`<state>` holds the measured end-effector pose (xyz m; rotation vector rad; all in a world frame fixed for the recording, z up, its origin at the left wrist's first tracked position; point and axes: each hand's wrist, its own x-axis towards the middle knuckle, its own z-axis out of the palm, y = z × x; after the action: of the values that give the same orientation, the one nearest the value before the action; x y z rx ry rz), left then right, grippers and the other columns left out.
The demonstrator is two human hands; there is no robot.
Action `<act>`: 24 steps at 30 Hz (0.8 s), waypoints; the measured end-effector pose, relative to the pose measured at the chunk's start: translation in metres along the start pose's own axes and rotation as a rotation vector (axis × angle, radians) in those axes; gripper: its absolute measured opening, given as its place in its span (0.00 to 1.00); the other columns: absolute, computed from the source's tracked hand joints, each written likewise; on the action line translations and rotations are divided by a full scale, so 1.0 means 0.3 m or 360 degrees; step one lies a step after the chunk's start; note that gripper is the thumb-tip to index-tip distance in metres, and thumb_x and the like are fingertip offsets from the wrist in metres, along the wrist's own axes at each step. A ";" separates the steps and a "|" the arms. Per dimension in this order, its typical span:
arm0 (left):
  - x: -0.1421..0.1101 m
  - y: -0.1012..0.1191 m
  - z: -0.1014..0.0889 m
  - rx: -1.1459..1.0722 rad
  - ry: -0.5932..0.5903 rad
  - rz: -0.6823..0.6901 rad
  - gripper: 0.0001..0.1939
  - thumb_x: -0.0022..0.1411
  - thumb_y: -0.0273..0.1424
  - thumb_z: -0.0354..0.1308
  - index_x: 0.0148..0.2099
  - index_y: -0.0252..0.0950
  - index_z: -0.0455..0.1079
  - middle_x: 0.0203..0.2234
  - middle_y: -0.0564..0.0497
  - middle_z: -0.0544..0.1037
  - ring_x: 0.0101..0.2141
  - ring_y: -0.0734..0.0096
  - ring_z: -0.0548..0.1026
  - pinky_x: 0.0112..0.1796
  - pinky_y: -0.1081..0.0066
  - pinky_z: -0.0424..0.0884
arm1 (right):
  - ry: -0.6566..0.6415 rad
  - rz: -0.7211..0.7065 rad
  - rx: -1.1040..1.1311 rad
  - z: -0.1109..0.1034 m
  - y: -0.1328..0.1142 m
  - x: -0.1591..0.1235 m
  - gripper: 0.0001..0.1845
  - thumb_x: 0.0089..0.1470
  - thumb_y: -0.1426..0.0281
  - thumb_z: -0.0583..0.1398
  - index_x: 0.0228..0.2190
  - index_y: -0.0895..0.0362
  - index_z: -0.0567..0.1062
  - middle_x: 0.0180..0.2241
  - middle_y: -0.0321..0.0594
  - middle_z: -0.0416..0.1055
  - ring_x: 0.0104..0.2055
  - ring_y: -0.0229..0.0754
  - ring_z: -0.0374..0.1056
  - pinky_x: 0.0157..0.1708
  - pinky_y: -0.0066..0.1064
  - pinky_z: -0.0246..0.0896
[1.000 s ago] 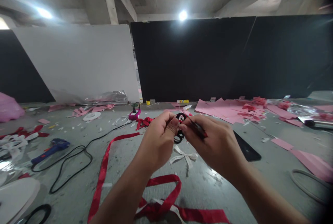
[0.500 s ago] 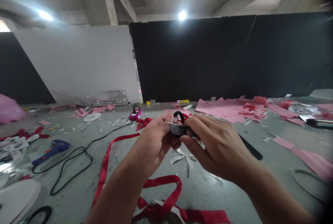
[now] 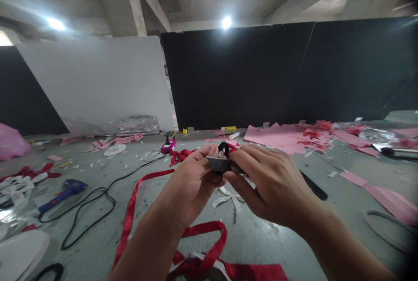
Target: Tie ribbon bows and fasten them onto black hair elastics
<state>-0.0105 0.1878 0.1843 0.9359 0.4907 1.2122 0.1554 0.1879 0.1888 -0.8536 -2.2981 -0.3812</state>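
My left hand (image 3: pixel 187 181) and my right hand (image 3: pixel 267 181) meet in the middle, both with fingers closed. Between their fingertips is a dark grey flat piece (image 3: pixel 218 164), pinched by my left hand. A small black loop (image 3: pixel 224 147) rises just behind it. My right fingers press on its right end and hide much of it. Past my right hand a black strip (image 3: pixel 314 185) sticks out; whether it joins the grey piece is hidden. Below my hands lie red ribbon (image 3: pixel 209 229) and a white star-shaped ribbon piece (image 3: pixel 230 200) on the grey tabletop (image 3: pixel 143 220).
A blue glue gun (image 3: pixel 62 194) with a black cord (image 3: pixel 107 192) lies left, near a white disc (image 3: pixel 22 252). Pink sheets (image 3: pixel 277 137) spread at the back right. A purple plug socket (image 3: pixel 168 145) and a yellow glue stick (image 3: pixel 228 128) lie behind. Black boards (image 3: pixel 261 76) stand beyond.
The hands keep the same grip on the grey piece, which has tilted slightly and shifted a little left. The view has moved slightly; the table things lie as before.
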 end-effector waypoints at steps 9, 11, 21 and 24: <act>-0.009 0.005 0.002 0.0279 0.0034 0.0108 0.09 0.59 0.26 0.58 0.28 0.34 0.62 0.24 0.55 0.62 0.25 0.77 0.58 0.28 0.74 0.57 | -0.0009 0.0064 0.0085 0.014 0.013 0.000 0.14 0.64 0.61 0.50 0.29 0.56 0.61 0.27 0.36 0.62 0.27 0.38 0.53 0.27 0.32 0.43; -0.011 0.005 0.002 0.0371 0.0032 0.0147 0.09 0.59 0.26 0.56 0.27 0.35 0.62 0.24 0.55 0.61 0.25 0.76 0.57 0.28 0.74 0.56 | -0.0006 0.0075 0.0075 0.014 0.015 -0.001 0.14 0.64 0.61 0.50 0.30 0.56 0.62 0.27 0.36 0.62 0.26 0.38 0.53 0.26 0.32 0.42; -0.020 0.016 0.016 0.0531 -0.0084 0.0267 0.04 0.60 0.25 0.54 0.31 0.35 0.65 0.26 0.55 0.63 0.27 0.76 0.58 0.32 0.73 0.57 | 0.0047 0.0077 -0.0008 0.010 0.010 -0.006 0.13 0.63 0.62 0.51 0.31 0.57 0.64 0.27 0.37 0.63 0.27 0.39 0.55 0.26 0.32 0.43; -0.023 0.013 0.016 0.0653 -0.0039 0.0347 0.05 0.60 0.23 0.52 0.34 0.36 0.66 0.26 0.55 0.63 0.28 0.75 0.60 0.32 0.73 0.57 | 0.0063 0.0079 -0.0023 0.012 0.004 -0.004 0.13 0.63 0.62 0.51 0.32 0.57 0.66 0.26 0.37 0.64 0.27 0.39 0.56 0.26 0.32 0.44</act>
<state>-0.0112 0.1799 0.1891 1.3803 0.6446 1.3189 0.1551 0.1900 0.1853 -0.9005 -2.2362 -0.3899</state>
